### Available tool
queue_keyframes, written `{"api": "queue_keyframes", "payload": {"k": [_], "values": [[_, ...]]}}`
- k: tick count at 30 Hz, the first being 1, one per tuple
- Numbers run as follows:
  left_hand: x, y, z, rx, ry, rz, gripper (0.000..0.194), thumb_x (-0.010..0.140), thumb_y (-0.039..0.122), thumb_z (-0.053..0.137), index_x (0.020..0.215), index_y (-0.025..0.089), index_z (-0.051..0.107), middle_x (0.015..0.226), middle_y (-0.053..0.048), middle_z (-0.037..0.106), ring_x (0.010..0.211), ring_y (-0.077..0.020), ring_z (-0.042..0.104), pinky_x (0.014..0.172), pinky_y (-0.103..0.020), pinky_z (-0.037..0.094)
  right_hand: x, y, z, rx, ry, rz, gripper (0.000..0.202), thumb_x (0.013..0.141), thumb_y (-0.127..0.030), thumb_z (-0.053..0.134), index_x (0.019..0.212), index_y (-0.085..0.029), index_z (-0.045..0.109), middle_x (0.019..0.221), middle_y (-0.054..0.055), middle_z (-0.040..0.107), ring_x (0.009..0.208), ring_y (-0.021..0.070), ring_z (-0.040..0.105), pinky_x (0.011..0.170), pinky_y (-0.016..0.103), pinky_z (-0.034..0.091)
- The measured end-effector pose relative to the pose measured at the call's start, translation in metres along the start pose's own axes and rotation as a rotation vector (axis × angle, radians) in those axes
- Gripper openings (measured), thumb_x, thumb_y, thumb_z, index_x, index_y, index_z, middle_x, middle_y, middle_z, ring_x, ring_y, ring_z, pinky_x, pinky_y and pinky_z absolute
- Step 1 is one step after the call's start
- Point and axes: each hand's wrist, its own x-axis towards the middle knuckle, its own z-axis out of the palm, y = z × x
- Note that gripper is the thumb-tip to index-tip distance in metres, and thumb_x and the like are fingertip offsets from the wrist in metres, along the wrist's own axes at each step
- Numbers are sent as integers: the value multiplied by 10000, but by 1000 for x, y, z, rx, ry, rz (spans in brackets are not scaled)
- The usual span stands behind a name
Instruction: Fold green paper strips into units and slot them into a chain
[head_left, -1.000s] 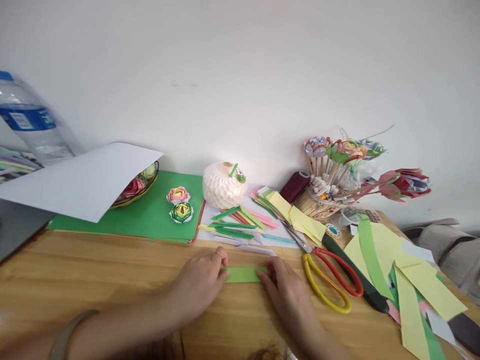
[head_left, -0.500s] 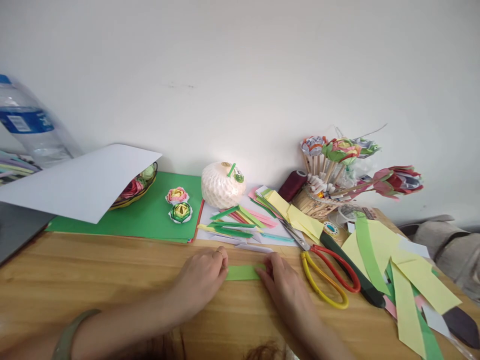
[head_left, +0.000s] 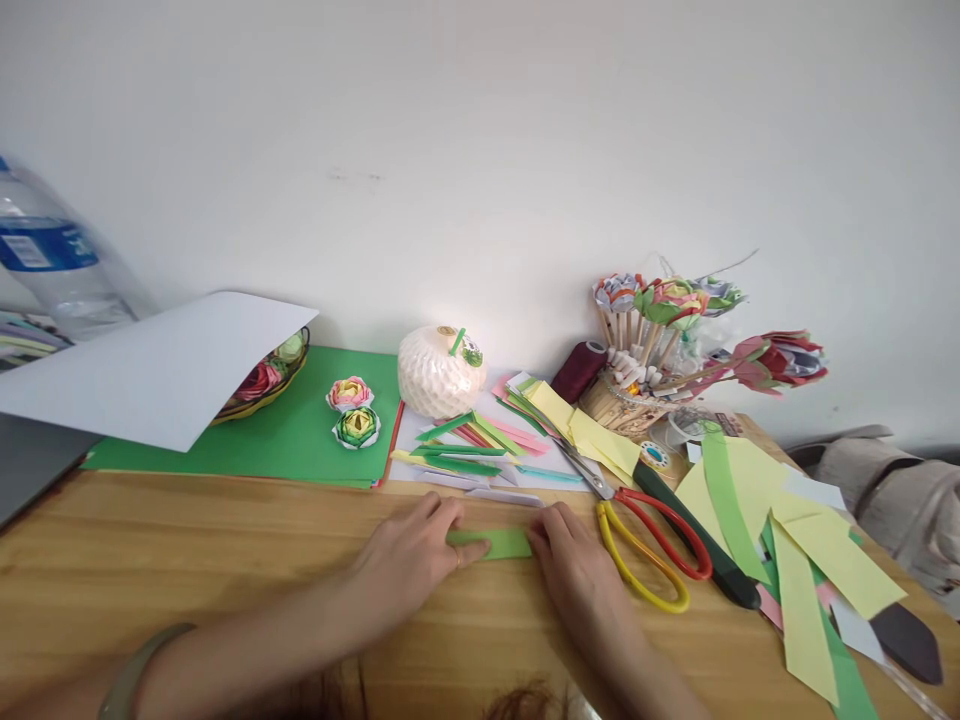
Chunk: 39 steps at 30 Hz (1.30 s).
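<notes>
A light green paper strip (head_left: 504, 543) lies sideways on the wooden table in front of me. My left hand (head_left: 426, 540) is at its left end, the thumb stretched along the strip's face and the fingers bent at the far edge. At the right end, my right hand (head_left: 574, 560) has its fingers pinched together on the paper. Just beyond the strip sit folded white paper pieces (head_left: 504, 497) and a heap of folded green and yellow strips (head_left: 461, 458). Scissors with red and yellow handles (head_left: 645, 515) lie right of my right hand.
Yellow paper pieces (head_left: 806, 610) and a dark-handled tool (head_left: 701, 540) lie at the right. Paper flowers stand in a basket (head_left: 622, 405) beside a maroon thread spool (head_left: 579, 370). Farther left are a white textured ball (head_left: 439, 375), green sheets (head_left: 240, 455) and a plastic bottle (head_left: 56, 250).
My left thumb has stretched out to the right over the strip, where the fingers were bunched at its end before. My right hand stays at the right end. The view has shifted slightly.
</notes>
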Motion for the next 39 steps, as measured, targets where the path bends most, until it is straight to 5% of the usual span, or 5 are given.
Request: {"api": "queue_keyframes", "payload": {"k": [7,16,19,24,39], "values": [[0,-4,6,78,95,54,282,941,308,400,1185,385,520,1024,-14,490,929,-175,471,628,-201,400,-19,-19,-20,-113,-14,-356,343,847,-67,389,1172,-124,485,997,101,574,898,218,533,778,342,474],[3,0,8,80,200,4,294,935,402,379,1002,234,610,905,-15,542,783,-141,510,517,-187,370,-19,-35,-11,-293,22,-412,293,807,-111,514,1097,-118,561,1007,74,613,941,217,515,833,332,426],[1,-1,8,169,249,133,246,944,334,387,944,227,608,870,-18,553,796,-160,495,458,-183,319,-21,-31,-11,-270,43,-411,274,831,-117,493,1095,-136,565,1012,61,618,950,206,512,847,321,401],[-12,-8,1,326,239,299,198,920,233,449,1082,229,562,829,-36,530,801,-187,456,468,-206,348,-25,-24,-15,-238,58,-379,288,888,-123,382,1100,-163,572,990,57,620,893,207,519,801,324,389],[-40,-25,2,277,231,269,344,832,58,489,1128,229,523,842,-40,520,795,-182,424,584,-232,387,-33,1,-30,-307,63,-289,304,880,-61,310,992,-168,572,973,85,603,843,205,548,720,322,384]]}}
